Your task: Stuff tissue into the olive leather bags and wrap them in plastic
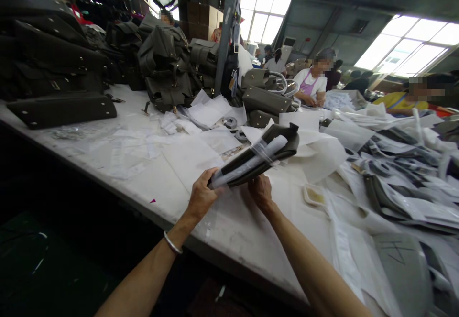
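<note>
A dark olive handbag point(289, 148) is held tilted above the white worktable, its far end raised to the right. A strip wrapped in white, probably a covered handle or strap, lies along it, with a clear plastic band across the middle. My left hand point(203, 195) is closed around the bag's near left end, thumb on top. Below its lower edge, my right hand point(261, 190) has curled fingers against the underside; the fingertips are partly hidden by the bag. White paper sheets point(190, 161) lie on the table just behind the bag.
Dark bags are heaped at the back left point(165, 68), beside a grey post point(224, 39). Wrapped bag parts and papers point(405, 164) cover the right side. A small yellowish dish point(314, 195) sits right of my hands. A co-worker point(310, 85) stands across the table.
</note>
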A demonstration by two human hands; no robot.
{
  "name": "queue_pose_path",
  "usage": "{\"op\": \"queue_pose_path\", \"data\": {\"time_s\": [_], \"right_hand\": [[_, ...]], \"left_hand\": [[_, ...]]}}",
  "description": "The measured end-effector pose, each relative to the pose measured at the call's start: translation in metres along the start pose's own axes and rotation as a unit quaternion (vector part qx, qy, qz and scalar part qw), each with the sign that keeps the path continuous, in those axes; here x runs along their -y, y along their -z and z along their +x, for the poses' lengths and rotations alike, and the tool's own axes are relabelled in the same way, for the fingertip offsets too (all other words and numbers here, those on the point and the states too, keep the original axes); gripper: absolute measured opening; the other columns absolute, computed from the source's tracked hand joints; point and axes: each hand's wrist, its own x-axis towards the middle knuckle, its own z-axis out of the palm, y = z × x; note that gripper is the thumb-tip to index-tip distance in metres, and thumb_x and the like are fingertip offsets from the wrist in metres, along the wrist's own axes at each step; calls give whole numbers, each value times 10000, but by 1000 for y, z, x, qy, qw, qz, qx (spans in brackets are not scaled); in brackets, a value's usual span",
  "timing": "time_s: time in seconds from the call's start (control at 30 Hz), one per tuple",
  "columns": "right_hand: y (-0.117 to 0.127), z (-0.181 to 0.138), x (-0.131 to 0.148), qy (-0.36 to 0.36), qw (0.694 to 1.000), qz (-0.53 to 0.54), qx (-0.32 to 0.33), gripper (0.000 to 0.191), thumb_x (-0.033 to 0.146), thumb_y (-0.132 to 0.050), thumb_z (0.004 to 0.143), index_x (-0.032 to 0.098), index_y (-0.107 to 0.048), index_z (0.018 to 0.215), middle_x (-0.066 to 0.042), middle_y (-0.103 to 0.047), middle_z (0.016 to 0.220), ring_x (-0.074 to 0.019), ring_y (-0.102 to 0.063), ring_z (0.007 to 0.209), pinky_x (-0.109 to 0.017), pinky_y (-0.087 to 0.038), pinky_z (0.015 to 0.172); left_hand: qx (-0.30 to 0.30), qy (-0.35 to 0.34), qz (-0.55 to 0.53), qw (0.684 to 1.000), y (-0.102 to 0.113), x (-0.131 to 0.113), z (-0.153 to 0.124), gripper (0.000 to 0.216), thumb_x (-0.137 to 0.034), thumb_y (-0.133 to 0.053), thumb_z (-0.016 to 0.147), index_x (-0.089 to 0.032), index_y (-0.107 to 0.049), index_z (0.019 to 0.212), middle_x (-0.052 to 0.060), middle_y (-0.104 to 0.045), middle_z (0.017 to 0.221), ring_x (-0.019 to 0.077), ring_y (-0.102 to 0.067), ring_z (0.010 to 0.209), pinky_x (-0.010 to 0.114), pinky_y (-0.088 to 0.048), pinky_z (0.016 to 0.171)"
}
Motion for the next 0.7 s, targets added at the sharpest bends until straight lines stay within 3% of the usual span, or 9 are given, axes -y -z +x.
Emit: {"op": "queue_pose_path", "data": {"time_s": [0.1, 0.2, 0.3, 0.37, 0.43, 0.57, 0.7], "right_hand": [[4, -8, 0, -23, 999, 34, 17, 287, 155, -379, 960, 187, -634, 1086, -78, -722, 884, -210, -662, 814, -287, -381, 656], [6, -15, -2, -38, 996, 65, 36, 264, 285, -500, 949, 196, -589, 1182, -49, -724, 860, -198, -657, 789, -269, -370, 622], [8, -17, -3, -49, 992, 93, 63, 213, 292, -649, 842, 208, -664, 1037, -43, -722, 822, -205, -649, 774, -267, -365, 618], [10, -18, -3, -49, 988, 120, 78, 83, 257, -637, 829, 208, -698, 856, -46, -716, 777, -202, -642, 748, -272, -363, 618], [11, -23, -1, -46, 983, 155, 88, 142, 274, -617, 837, 203, -693, 740, -54, -709, 743, -204, -634, 726, -281, -364, 619], [6, -43, 3, -59, 959, 253, 116, 238, 383, -603, 831, 192, -691, 719, -48, -689, 678, -196, -612, 646, -281, -382, 578], [-1, -67, 7, -108, 913, 361, 156, 258, 395, -594, 790, 162, -693, 739, -38, -670, 636, -166, -583, 560, -268, -413, 525]], "left_hand": [[1, 1, 0, 1000, 0, -2, 1, 447, -247, -716, 713, -225, -625, 1150, -6, -674, 1042, 178, -626, 955, 303, -499, 896], [-5, -3, 6, 1000, -2, -4, 3, 443, -240, -718, 700, -227, -636, 1134, -6, -678, 1037, 182, -628, 955, 302, -504, 889], [-9, -8, 11, 1000, -3, -4, 3, 434, -243, -706, 707, -224, -637, 1135, -1, -679, 1034, 185, -627, 961, 308, -503, 897], [-7, -13, 9, 1000, -4, -4, 2, 429, -243, -697, 716, -223, -633, 1140, -2, -677, 1027, 182, -628, 950, 307, -504, 894], [-4, -17, 7, 1000, -4, -4, 2, 427, -239, -692, 723, -225, -629, 1145, -3, -675, 1029, 179, -628, 946, 303, -504, 891], [-6, -22, 5, 1000, -6, -4, 1, 441, -217, -704, 724, -232, -620, 1157, -1, -670, 1048, 181, -626, 964, 299, -498, 904], [-4, -54, 5, 999, -9, -4, -2, 477, -190, -714, 735, -233, -595, 1195, 18, -656, 1096, 193, -615, 1017, 314, -487, 939]]}}
